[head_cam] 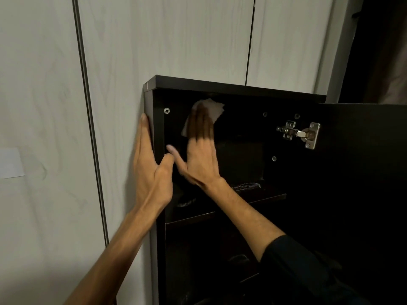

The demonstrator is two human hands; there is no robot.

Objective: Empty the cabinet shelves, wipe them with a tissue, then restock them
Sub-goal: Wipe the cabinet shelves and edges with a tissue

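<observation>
Two bare hands are in view, the left hand (pixel 152 172) on a forearm bare to the frame edge, the right hand (pixel 199 155) on a forearm covered from mid-length by a dark sleeve (pixel 293 260).

Open top compartment, crowded at its left edge

The cabinet (pixel 220 86) stands open at frame centre, its door (pixel 363 172) swung right with a metal hinge (pixel 298 134) jutting inward. The left hand (pixel 152 170) grips the left side panel; the right hand (pixel 201 150) presses a tissue (pixel 208 108) against the back. Dark items lie on the shelf (pixel 264 198) below.
</observation>
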